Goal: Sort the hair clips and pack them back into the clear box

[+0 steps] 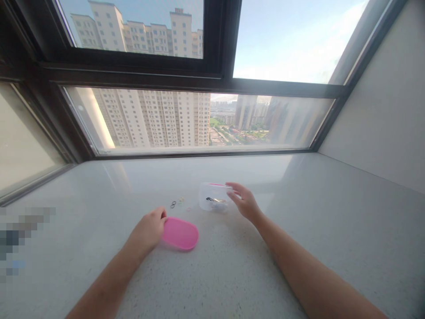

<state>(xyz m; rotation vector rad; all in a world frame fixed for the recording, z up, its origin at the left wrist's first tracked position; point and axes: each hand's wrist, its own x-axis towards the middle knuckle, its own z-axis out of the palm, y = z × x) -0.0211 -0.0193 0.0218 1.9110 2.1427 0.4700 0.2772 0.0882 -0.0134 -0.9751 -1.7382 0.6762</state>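
Observation:
My left hand (151, 226) is closed on the left end of a pink oval lid (182, 234), which is held low over the pale stone sill. Beyond it stands a small translucent plastic box (205, 195). A black clip-like piece (209, 199) and other small items too blurred to name lie inside. My right hand (245, 201) grips the box at its right side, thumb and fingers at the rim. A thin pink strip (217, 184) shows along the rim near these fingers. Left of the box lie a black looped band (173, 204) and several small pale bands (181, 201).
The speckled sill (232, 274) stretches to a dark window frame (199, 154) at the back. A white wall (381, 110) rises on the right. Something pixelated (16, 239) is at the left edge. Tall buildings (149, 117) stand outside.

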